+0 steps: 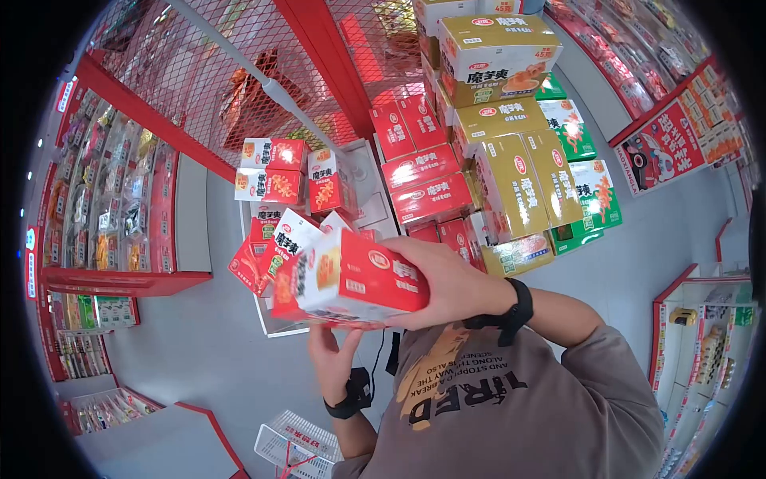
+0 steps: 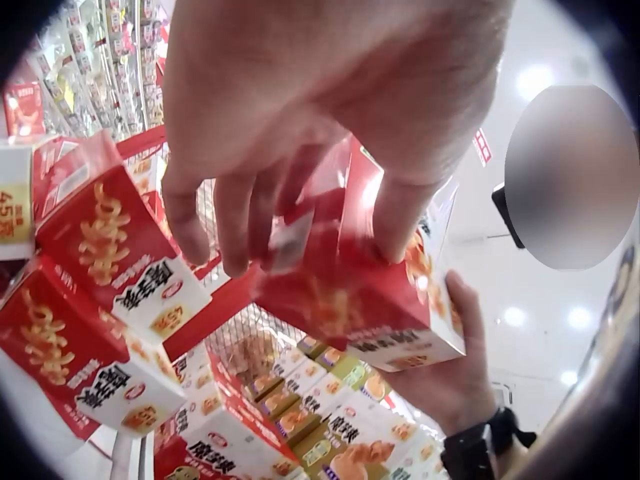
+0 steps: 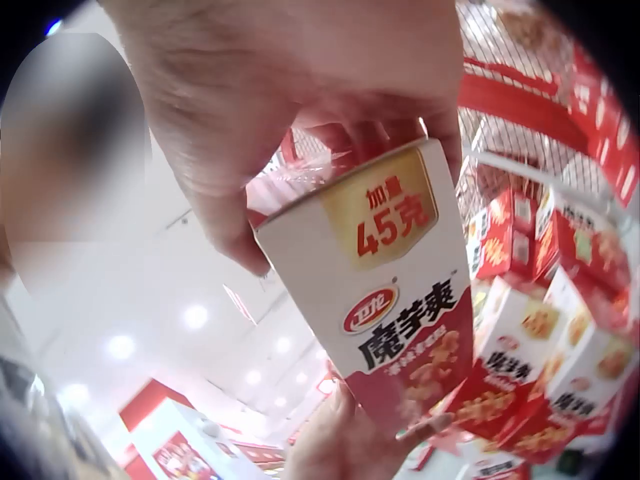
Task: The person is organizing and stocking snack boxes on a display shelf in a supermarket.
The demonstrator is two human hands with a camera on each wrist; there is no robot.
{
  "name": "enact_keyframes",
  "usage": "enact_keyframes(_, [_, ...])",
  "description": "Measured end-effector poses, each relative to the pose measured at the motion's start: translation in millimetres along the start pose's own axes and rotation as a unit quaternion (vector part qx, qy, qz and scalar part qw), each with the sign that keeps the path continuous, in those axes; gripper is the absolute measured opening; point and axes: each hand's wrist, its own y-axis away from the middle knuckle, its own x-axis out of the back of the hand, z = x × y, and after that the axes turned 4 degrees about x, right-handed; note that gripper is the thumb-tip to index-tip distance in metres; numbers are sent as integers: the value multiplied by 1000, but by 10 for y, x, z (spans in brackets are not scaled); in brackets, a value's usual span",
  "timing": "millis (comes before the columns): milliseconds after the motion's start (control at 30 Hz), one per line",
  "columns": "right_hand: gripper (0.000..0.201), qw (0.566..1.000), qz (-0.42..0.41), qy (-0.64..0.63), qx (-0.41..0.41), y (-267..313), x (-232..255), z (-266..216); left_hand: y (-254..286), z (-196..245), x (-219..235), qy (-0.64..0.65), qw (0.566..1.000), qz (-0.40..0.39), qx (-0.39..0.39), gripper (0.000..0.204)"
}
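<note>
Both hands hold a red and white snack box [image 1: 375, 275] in front of the grey shirt. My right hand [image 1: 443, 279] grips it from the right, with thumb and fingers spread over its sides. From below and to the left, my left hand [image 1: 331, 359] grips the same box; its fingers are partly hidden under it in the head view. In the left wrist view, the thumb and fingers of that hand curl round the box [image 2: 330, 290]. The right wrist view shows the white and gold label of the box [image 3: 375, 270] facing the camera. Beyond it, similar red boxes [image 1: 275, 243] lie tilted on a white platform [image 1: 279, 323].
Red boxes [image 1: 427, 184] and gold boxes [image 1: 511, 184] stand stacked behind, with green boxes [image 1: 594, 191] at their right. A red mesh frame [image 1: 343, 72] and a grey pole [image 1: 231, 52] rise at the back. A white basket [image 1: 299, 447] is on the floor.
</note>
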Motion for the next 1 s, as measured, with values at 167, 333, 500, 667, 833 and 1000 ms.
enact_keyframes(167, [69, 962, 32, 266, 56, 531, 151, 277, -254, 148, -465, -98, 987, 6, -127, 104])
enact_keyframes(333, [66, 937, 35, 342, 65, 685, 169, 384, -481, 220, -659, -198, 945, -219, -141, 107])
enact_keyframes(500, [66, 939, 38, 339, 34, 779, 204, 447, -678, 43, -814, -196, 924, -308, -112, 88])
enact_keyframes(667, [66, 926, 32, 375, 37, 779, 229, 531, -688, -261, -927, -99, 951, -283, -72, 76])
enact_keyframes(833, [57, 881, -30, 471, 3, 607, 186, 634, -765, -454, -1085, -83, 967, -225, -86, 79])
enact_keyframes(1000, [52, 862, -4, 507, 5, 385, 157, 836, -845, -645, -1267, -176, 969, -128, -118, 82])
